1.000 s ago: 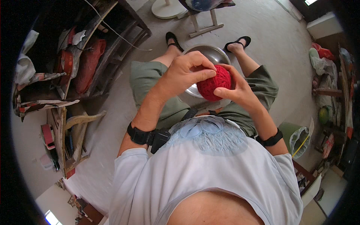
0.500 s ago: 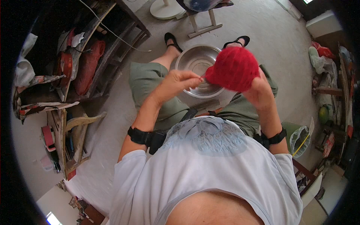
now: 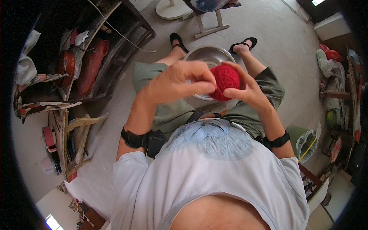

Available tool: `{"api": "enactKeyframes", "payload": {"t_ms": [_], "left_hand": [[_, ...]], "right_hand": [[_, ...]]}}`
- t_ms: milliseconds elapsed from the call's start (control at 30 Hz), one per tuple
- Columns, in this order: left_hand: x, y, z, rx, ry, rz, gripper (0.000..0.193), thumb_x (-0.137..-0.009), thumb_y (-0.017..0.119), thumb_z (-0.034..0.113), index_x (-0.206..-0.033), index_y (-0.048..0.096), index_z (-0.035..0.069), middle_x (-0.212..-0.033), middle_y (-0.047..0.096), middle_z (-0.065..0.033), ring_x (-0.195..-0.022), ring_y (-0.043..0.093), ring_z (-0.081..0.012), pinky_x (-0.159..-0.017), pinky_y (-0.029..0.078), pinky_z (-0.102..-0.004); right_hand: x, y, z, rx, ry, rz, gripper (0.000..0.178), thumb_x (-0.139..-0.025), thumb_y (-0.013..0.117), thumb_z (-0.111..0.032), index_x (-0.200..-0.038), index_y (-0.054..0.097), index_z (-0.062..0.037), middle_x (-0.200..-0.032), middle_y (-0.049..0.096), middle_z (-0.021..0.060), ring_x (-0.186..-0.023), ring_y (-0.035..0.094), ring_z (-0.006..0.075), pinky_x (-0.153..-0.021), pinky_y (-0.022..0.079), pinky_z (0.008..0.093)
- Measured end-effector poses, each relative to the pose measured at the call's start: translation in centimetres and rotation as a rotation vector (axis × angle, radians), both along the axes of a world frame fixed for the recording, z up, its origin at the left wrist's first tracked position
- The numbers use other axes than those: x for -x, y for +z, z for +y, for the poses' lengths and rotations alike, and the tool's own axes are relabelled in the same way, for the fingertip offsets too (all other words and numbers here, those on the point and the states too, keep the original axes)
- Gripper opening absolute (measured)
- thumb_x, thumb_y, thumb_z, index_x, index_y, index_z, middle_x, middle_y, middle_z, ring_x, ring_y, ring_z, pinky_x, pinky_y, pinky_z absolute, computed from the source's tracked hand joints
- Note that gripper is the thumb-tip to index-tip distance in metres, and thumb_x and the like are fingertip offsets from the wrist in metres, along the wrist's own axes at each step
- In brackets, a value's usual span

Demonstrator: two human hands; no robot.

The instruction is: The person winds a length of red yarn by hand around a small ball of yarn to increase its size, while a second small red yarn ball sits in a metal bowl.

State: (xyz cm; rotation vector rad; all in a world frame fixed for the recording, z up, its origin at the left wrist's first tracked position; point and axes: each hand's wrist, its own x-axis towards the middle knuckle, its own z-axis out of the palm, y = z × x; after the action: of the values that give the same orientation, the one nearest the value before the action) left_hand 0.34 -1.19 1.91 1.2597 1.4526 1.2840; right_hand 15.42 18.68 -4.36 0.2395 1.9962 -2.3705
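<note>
Left hand (image 3: 186, 79) blurred, metal basin (image 3: 211, 52) partly hidden behind it and the yarn ball (image 3: 226, 78), white stand (image 3: 170, 10) cut off above

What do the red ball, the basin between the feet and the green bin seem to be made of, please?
The red ball looks like wound yarn, matt and fuzzy: strands cross its surface; wool or acrylic, I cannot tell. The basin looks like bare metal, perhaps stainless steel, from its silvery sheen. The green bin may be dull plastic, given its even colour, but I am unsure.

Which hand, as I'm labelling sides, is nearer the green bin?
Right: the right hand, around the red yarn ball, is left of the green bin; the left hand is farther left.
</note>
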Motion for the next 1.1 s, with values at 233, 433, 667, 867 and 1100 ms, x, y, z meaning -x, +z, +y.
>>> {"api": "enactKeyframes", "payload": {"t_ms": [233, 433, 667, 867, 1100], "left_hand": [[0.9, -3.4, 1.5, 0.066, 0.163, -0.157, 0.01, -0.09, 0.068, 0.009, -0.097, 0.07, 0.002, -0.085, 0.063, 0.0008, -0.079, 0.058, -0.0066, -0.069, 0.046, -0.0206], [0.3, -8.5, -0.5, 0.194, 0.275, -0.319, 0.019, -0.094, 0.066, 0.018, -0.104, 0.072, 0.003, -0.086, 0.068, 0.0008, -0.076, 0.06, -0.0051, -0.068, 0.048, -0.0216], [-2.3, -6.2, -1.6, 0.359, -0.002, -0.283, 0.02, -0.091, 0.068, 0.013, -0.108, 0.072, 0.003, -0.088, 0.069, -0.0004, -0.079, 0.06, -0.0057, -0.068, 0.047, -0.0219], [-0.5, -0.4, -0.6, 0.095, -0.095, 0.036, 0.011, -0.088, 0.07, 0.009, -0.095, 0.071, 0.001, -0.086, 0.066, -0.0011, -0.078, 0.057, -0.0073, -0.067, 0.045, -0.023], [0.8, -1.4, 1.2, 0.003, 0.116, -0.051, 0.007, -0.088, 0.068, 0.004, -0.093, 0.07, 0.001, -0.084, 0.061, 0.0006, -0.075, 0.055, -0.0071, -0.066, 0.044, -0.0212]], "right_hand": [[-0.7, 1.2, 0.5, 0.211, 0.203, -0.171, 0.088, -0.069, 0.084, -0.035, -0.14, 0.041, -0.0044, -0.128, 0.053, 0.0107, -0.12, 0.053, 0.0232, -0.098, 0.048, 0.0345], [-0.8, 1.4, 1.6, 0.466, -0.058, 0.113, 0.09, -0.071, 0.08, -0.035, -0.142, 0.036, -0.0015, -0.135, 0.051, 0.0126, -0.124, 0.053, 0.0252, -0.106, 0.042, 0.0395], [1.3, 0.9, 2.1, 0.309, -0.398, 0.087, 0.069, -0.083, 0.073, -0.023, -0.138, 0.038, 0.0016, -0.131, 0.054, 0.0136, -0.119, 0.056, 0.0244, -0.1, 0.047, 0.0371], [1.0, 0.0, 0.7, -0.264, -0.165, 0.092, 0.074, -0.075, 0.084, -0.023, -0.134, 0.045, -0.0028, -0.122, 0.057, 0.0113, -0.117, 0.056, 0.022, -0.099, 0.046, 0.0335], [-0.1, 1.1, 0.8, 0.138, 0.212, -0.146, 0.078, -0.077, 0.081, -0.036, -0.14, 0.046, -0.0039, -0.13, 0.054, 0.0109, -0.119, 0.053, 0.0207, -0.103, 0.042, 0.0332]]}}
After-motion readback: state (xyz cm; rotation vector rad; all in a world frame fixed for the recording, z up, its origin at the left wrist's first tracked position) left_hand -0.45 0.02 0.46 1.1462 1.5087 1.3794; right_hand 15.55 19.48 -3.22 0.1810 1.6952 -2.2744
